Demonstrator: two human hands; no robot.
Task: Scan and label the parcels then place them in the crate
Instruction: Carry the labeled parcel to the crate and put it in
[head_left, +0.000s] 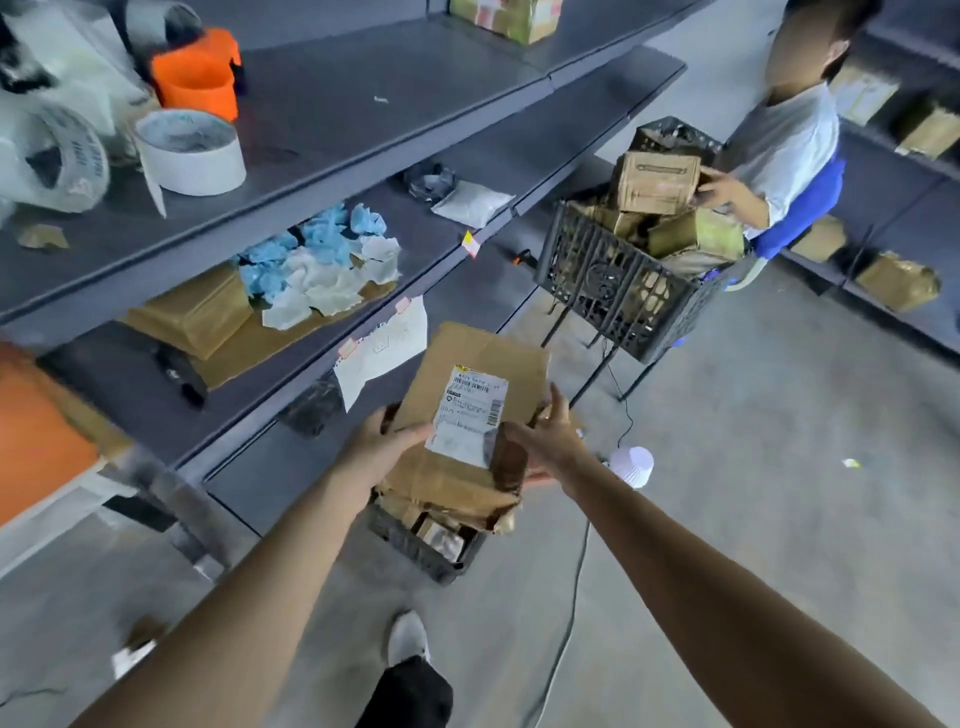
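Currently a flat brown cardboard parcel (483, 374) is held in mid-air near the centre of the view, face up, directly over a dark plastic lattice crate (410, 545) that stands on the grey concrete floor (753, 467). A white printed shipping label (470, 410) is stuck on the parcel's upper face, barcode end toward 12 o'clock. Left hand (382, 441): at 9 o'clock of the parcel, fingers clamped on its left edge, thumb lying on top of the cardboard. Right hand (545, 436): at 3 o'clock of the parcel, gripping the right edge, one finger stretched up along that edge and the others curled beneath. A dark brown patch just beside the right thumb cannot be identified. The crate already holds other crumpled brown packages; the held parcel's near end overlaps its rim in the view, and contact cannot be told. At 9 to 12 o'clock runs dark grey metal shelving (363, 104). On it sit an orange plastic bucket (195, 85), a wide white tape roll (189, 156) and a heap of crumpled blue and white paper (322, 265); a white handwritten note (384, 348) is taped to a shelf edge. At 1 o'clock a second black lattice crate (597, 275) on a stand is piled with brown boxes, and another person in a white top (789, 140) has a hand on the uppermost box. A white shoe (408, 636) shows at 6 o'clock.
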